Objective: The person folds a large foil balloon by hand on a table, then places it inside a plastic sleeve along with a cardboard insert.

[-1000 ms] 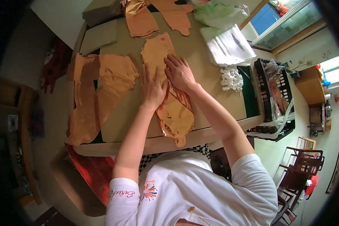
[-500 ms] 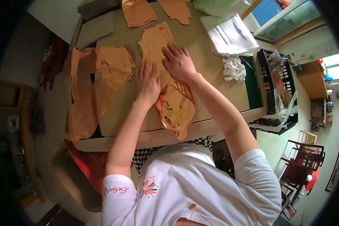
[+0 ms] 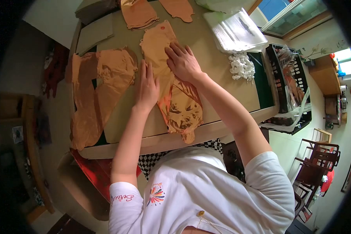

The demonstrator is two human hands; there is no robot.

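Observation:
A flat gold foil balloon (image 3: 160, 43) lies lengthwise on the table, its lower end crinkled and shiny near the front edge. My right hand (image 3: 183, 64) rests flat on the balloon's right side, fingers stretched out. Along its left edge lies my left hand (image 3: 147, 87), with fingers extended and nothing gripped. To the left, more foil balloons (image 3: 117, 70) are spread out, wrinkled and partly overlapping.
Further folded foil pieces (image 3: 138, 13) lie at the back of the table (image 3: 214, 93). On the right are a stack of clear plastic sleeves (image 3: 236, 33), a pile of white curled pieces (image 3: 241, 66) and a black crate (image 3: 277, 74) beyond the edge. Grey board (image 3: 95, 33) sits back left.
My left hand has slid left off the balloon's middle to its left edge, with its fingers closer together. My right hand stays on the balloon. The camera view has shifted slightly.

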